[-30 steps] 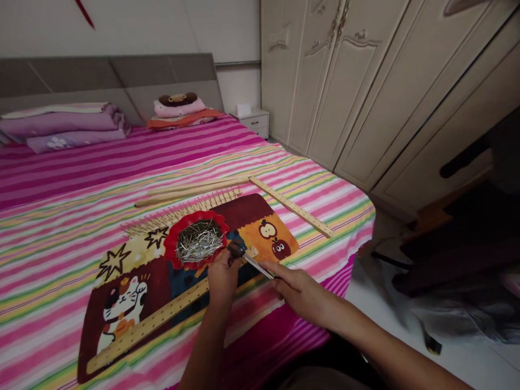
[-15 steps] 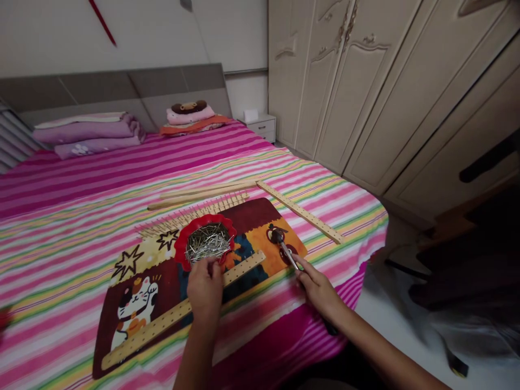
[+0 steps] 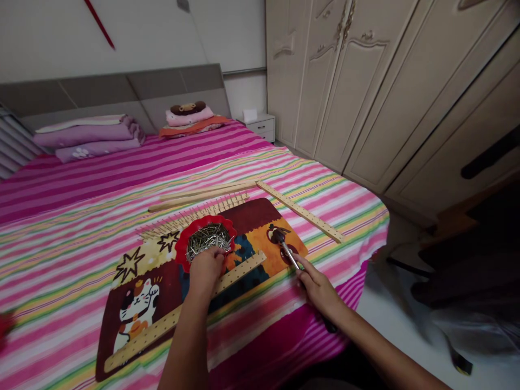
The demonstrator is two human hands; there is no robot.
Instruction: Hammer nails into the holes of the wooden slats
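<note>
My left hand [image 3: 206, 268] reaches over the near rim of a red scalloped bowl [image 3: 181, 245] full of loose nails [image 3: 208, 236]. Its fingers are curled together at the nails, and what they pinch is too small to make out. In my right hand [image 3: 319, 287] is a hammer [image 3: 291, 253], gripped partway along its shaft. The dark head points away over the mat's orange part, and the black handle end shows below my wrist. A wooden strip with holes [image 3: 239, 273] lies across the patterned mat [image 3: 166, 279], partly hidden behind my left hand and forearm.
Behind the bowl stands a wooden strip studded with upright nails [image 3: 203, 211]. Plain wooden sticks [image 3: 195, 194] and another drilled strip [image 3: 300, 211] lie beyond the mat on the striped bedspread [image 3: 73, 227]. The bed's edge drops off at right, near a wardrobe [image 3: 325, 81].
My left hand has shifted slightly forward, from the bowl's near edge to over the nails. The right hand keeps hold of the hammer in nearly the same place.
</note>
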